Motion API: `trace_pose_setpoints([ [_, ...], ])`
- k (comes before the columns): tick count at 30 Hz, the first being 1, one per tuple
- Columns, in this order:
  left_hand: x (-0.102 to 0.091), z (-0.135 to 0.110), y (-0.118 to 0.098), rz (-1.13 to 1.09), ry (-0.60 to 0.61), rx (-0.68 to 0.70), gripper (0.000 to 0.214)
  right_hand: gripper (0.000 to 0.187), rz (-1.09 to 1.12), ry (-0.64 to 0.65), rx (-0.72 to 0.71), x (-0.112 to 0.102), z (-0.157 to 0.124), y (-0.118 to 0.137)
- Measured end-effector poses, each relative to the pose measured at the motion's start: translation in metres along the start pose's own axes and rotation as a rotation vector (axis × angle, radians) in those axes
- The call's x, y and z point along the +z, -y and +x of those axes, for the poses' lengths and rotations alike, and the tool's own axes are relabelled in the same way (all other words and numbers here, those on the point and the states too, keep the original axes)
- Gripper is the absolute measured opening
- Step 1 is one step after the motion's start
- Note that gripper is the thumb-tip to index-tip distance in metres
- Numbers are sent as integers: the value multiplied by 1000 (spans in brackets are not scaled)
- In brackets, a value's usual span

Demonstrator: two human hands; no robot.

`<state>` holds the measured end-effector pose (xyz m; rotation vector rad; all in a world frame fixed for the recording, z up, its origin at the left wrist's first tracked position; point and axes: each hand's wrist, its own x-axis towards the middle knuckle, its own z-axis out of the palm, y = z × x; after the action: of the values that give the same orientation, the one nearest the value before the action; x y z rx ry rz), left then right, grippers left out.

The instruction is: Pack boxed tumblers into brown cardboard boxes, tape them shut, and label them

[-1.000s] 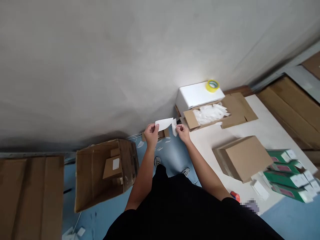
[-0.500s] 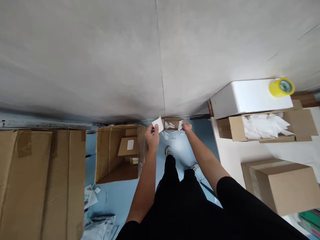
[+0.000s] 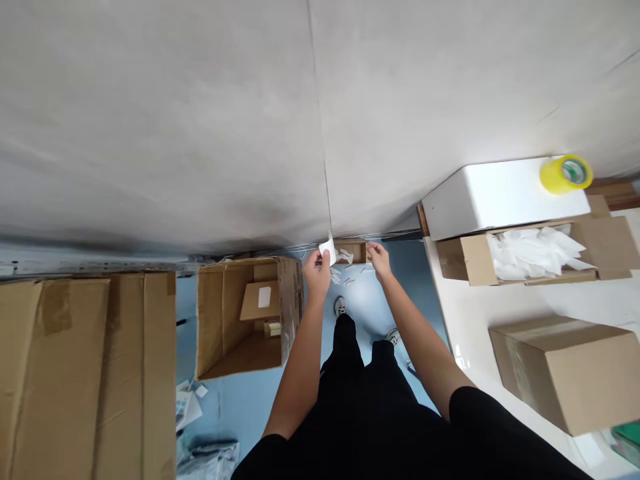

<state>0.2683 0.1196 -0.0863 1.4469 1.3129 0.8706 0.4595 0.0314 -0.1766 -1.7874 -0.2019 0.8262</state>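
Note:
My left hand (image 3: 317,272) is raised in front of me and pinches a small white paper label (image 3: 328,251) between thumb and fingers. My right hand (image 3: 380,260) hovers a little to the right with its fingers curled; whatever they hold is hidden. Between and below the hands, a small open cardboard box (image 3: 353,252) with white paper scraps stands on the blue floor against the wall. More white scraps lie on the floor near my shoes.
An open brown carton (image 3: 240,320) with a smaller labelled box inside stands on the floor at left, beside large taped cartons (image 3: 75,373). On the white table (image 3: 470,320) at right are a white foam box (image 3: 495,197), a yellow tape roll (image 3: 566,174), a carton of white bags (image 3: 530,253) and a closed brown box (image 3: 565,370).
My view swung left and down from the table toward the floor. The hands drew apart, separating the white label from a smaller strip, and moved over the small floor box.

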Motion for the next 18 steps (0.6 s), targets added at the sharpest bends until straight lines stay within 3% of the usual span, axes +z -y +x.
trace_pose_setpoints([
  [6,45,-22,-46,-1,127,168,31,39,75,122,-161,-50,-74,84],
  [10,85,-57,-86,-37,346,383,24,50,94,87,-190,-104,-108,126],
  [14,132,-107,-123,-17,488,555,25,54,169,-25,-170,-177,-132,143],
  [18,185,-167,-154,73,502,671,60,41,238,-187,-192,-254,-159,137],
])
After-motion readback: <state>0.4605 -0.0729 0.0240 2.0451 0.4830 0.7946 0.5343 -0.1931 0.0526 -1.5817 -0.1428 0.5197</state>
